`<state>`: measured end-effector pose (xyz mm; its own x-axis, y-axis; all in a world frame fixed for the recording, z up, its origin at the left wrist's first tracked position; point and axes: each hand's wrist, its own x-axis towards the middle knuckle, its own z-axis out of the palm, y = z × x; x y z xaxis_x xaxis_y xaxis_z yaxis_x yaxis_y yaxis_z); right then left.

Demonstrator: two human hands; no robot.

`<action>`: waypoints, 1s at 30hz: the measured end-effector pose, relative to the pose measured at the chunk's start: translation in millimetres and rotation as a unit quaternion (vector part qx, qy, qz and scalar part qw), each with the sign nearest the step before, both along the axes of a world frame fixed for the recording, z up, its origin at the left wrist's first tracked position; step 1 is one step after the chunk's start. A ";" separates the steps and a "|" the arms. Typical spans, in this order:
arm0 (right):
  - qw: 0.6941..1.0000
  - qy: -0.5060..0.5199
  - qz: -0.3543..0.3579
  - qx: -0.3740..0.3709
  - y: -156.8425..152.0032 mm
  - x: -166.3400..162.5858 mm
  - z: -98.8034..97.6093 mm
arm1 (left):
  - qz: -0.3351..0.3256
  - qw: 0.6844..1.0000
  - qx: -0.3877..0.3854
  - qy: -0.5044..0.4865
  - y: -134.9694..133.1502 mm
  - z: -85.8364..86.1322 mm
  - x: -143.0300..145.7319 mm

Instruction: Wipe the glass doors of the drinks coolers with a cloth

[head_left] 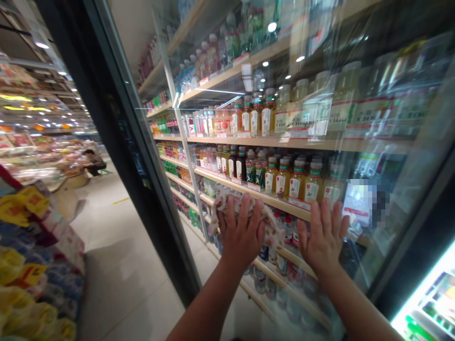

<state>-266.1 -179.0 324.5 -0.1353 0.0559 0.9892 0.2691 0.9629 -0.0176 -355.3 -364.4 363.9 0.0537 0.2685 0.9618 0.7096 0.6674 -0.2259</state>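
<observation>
"What do I have at the far left?"

"I see stacked yellow and blue packs (21, 274), with a person (94, 163) low down in the distance behind them. Then the slanting black door frame (137, 147), and inside it my glass panel (227, 61)."

"And my left hand (240, 229)?"

"Spread flat over the cloth (273, 232), fingers long and parted, pressing it to the glass rather than clenching it."

"How does the cloth look?"

"Pale cream, with pinkish and yellow-brown blotches. It's bunched and wrinkled, poking out around my fingers and trailing in a loose fold toward the right. I can't make out the pattern under the hand."

"What's beyond it?"

"Rows of bottles (296, 182) on light wood-coloured shelves (302, 143); I can't tell how much of that is reflection."

"Right hand (323, 237)?"

"Just right of the cloth, apart from it, palm to the glass, fingers fanned, gripping nothing. Farthest right, I get a brightly lit case (432, 303)."
</observation>
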 end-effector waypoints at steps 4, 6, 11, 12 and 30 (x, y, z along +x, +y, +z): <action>1.000 0.000 0.000 -0.001 -0.4 0.0 0.9 | -0.030 0.997 -0.065 0.016 5.7 6.7 1.6; 1.000 -0.001 0.000 0.002 -0.3 -0.1 1.1 | -0.018 0.999 -0.047 0.009 4.9 28.9 -0.9; 1.000 0.003 0.002 0.005 1.3 0.0 -0.1 | 0.019 1.000 0.010 -0.006 11.8 61.5 2.7; 1.000 0.002 0.002 0.005 1.8 -0.1 -0.4 | 0.017 1.000 -0.002 -0.003 15.0 59.0 5.0; 0.999 0.005 -0.041 0.028 4.4 -7.0 2.2 | 0.015 1.000 0.003 0.009 6.5 20.2 -14.4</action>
<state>-273.1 -174.6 326.7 -0.1233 0.0106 0.9923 0.3470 0.9373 0.0332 -369.7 -357.9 384.1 0.0625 0.2651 0.9622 0.6858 0.6890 -0.2343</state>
